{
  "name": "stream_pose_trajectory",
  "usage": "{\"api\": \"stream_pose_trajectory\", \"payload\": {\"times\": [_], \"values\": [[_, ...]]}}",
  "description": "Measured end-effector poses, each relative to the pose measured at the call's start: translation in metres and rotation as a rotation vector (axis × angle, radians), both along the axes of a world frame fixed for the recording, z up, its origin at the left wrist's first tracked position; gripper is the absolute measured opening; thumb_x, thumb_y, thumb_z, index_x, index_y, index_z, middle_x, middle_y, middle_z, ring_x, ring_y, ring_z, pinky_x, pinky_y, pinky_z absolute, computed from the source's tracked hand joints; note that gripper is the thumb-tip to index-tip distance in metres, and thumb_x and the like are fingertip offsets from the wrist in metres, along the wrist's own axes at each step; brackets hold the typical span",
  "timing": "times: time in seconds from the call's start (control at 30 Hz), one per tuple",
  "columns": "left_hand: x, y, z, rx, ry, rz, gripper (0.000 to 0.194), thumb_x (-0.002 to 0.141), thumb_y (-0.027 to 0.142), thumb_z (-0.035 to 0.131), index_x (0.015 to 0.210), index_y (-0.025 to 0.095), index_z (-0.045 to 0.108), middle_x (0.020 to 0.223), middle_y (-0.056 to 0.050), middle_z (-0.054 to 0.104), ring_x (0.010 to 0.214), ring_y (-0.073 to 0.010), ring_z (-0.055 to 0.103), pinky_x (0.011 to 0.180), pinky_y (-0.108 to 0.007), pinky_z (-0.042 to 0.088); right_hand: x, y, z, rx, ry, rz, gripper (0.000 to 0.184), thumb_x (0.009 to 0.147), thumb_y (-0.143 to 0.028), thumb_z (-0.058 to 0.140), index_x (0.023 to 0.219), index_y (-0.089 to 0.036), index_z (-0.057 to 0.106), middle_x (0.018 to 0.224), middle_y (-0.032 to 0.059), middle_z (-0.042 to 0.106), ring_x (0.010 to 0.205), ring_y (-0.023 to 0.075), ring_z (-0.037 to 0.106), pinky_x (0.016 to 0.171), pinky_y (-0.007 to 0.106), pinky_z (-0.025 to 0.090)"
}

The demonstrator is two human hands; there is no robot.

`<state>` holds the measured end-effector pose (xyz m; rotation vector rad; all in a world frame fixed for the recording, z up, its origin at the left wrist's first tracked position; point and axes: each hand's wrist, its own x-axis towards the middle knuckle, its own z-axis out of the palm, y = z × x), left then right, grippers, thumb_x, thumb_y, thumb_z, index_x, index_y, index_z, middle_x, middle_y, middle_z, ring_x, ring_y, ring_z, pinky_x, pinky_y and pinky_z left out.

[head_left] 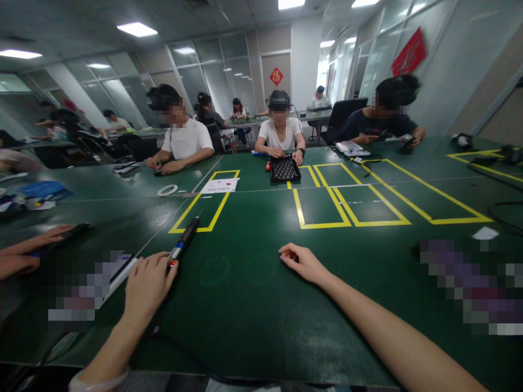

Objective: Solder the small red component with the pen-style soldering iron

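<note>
My left hand [149, 283] rests on the green table [253, 305] with its fingers closed round the rear end of a black pen-shaped electric screwdriver [183, 242], whose tip points away towards a yellow taped rectangle [206, 204]. My right hand [300, 261] lies on the table in the middle, its fingers curled loosely inwards, with nothing visible in it. Both forearms reach in from the near edge.
A black tray [285, 169] sits in front of the person opposite. A white sheet [219, 185] and a coil of white cable [167, 190] lie beyond the screwdriver. Another person's hands [24, 253] rest at the left edge. Yellow taped boxes [351, 201] mark the right half.
</note>
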<state>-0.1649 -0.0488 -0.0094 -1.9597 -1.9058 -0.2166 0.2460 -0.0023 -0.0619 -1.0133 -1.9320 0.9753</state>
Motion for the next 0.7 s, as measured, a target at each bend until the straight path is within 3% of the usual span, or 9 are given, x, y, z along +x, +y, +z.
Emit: {"api": "stream_pose_trajectory", "payload": {"times": [0.07, 0.17, 0.3, 0.4, 0.57, 0.7], "values": [[0.024, 0.004, 0.006, -0.008, -0.103, -0.031, 0.038, 0.089, 0.045, 0.035, 0.098, 0.017, 0.059, 0.115, -0.013, 0.062, 0.105, -0.0294, 0.056, 0.094, -0.044, 0.039, 0.000, 0.000, 0.001, -0.001, -0.008, 0.000, 0.018, 0.088, -0.026, 0.053, 0.100, -0.017, 0.062, 0.080, 0.0027, 0.064, 0.072, 0.0139, 0.058, 0.066, 0.025, 0.044], [0.075, 0.012, 0.011, -0.180, -0.411, -0.115, 0.037, 0.090, 0.047, 0.035, 0.105, 0.021, 0.057, 0.104, -0.008, 0.067, 0.095, -0.0235, 0.061, 0.084, -0.035, 0.045, 0.000, -0.001, 0.002, -0.010, 0.000, 0.005, 0.018, 0.088, -0.027, 0.053, 0.100, -0.016, 0.062, 0.081, 0.0029, 0.064, 0.072, 0.0138, 0.058, 0.066, 0.025, 0.044], [0.152, 0.027, 0.007, -0.445, -0.838, -0.406, 0.037, 0.092, 0.046, 0.036, 0.109, 0.023, 0.059, 0.091, -0.002, 0.066, 0.085, -0.0161, 0.062, 0.078, -0.027, 0.045, 0.002, 0.002, -0.002, -0.041, 0.033, 0.017, 0.020, 0.088, -0.029, 0.054, 0.102, -0.017, 0.062, 0.082, 0.0026, 0.064, 0.072, 0.0137, 0.057, 0.067, 0.025, 0.044], [0.196, 0.042, -0.003, -0.601, -1.080, -0.539, 0.042, 0.090, 0.044, 0.040, 0.122, 0.020, 0.055, 0.082, -0.001, 0.062, 0.072, -0.0124, 0.058, 0.071, -0.026, 0.045, 0.005, 0.005, -0.006, -0.089, 0.095, 0.029, 0.024, 0.087, -0.032, 0.056, 0.105, -0.017, 0.060, 0.085, 0.0027, 0.064, 0.073, 0.0136, 0.057, 0.068, 0.025, 0.045], [0.229, 0.061, -0.019, -0.852, -1.334, -0.570, 0.055, 0.087, 0.042, 0.048, 0.134, 0.013, 0.042, 0.068, 0.004, 0.053, 0.060, -0.0089, 0.049, 0.060, -0.023, 0.039, 0.005, 0.006, -0.005, -0.155, 0.178, 0.100, 0.027, 0.086, -0.037, 0.059, 0.104, -0.017, 0.058, 0.086, 0.0032, 0.066, 0.072, 0.0133, 0.058, 0.067, 0.026, 0.045], [0.235, 0.063, -0.029, -0.861, -1.436, -0.516, 0.051, 0.085, 0.043, 0.052, 0.126, 0.013, 0.047, 0.067, 0.003, 0.056, 0.058, -0.0084, 0.050, 0.060, -0.023, 0.039, 0.004, 0.007, -0.005, -0.190, 0.244, 0.114, 0.028, 0.086, -0.042, 0.059, 0.098, -0.016, 0.057, 0.081, 0.0029, 0.065, 0.069, 0.0129, 0.057, 0.065, 0.025, 0.044]]}}
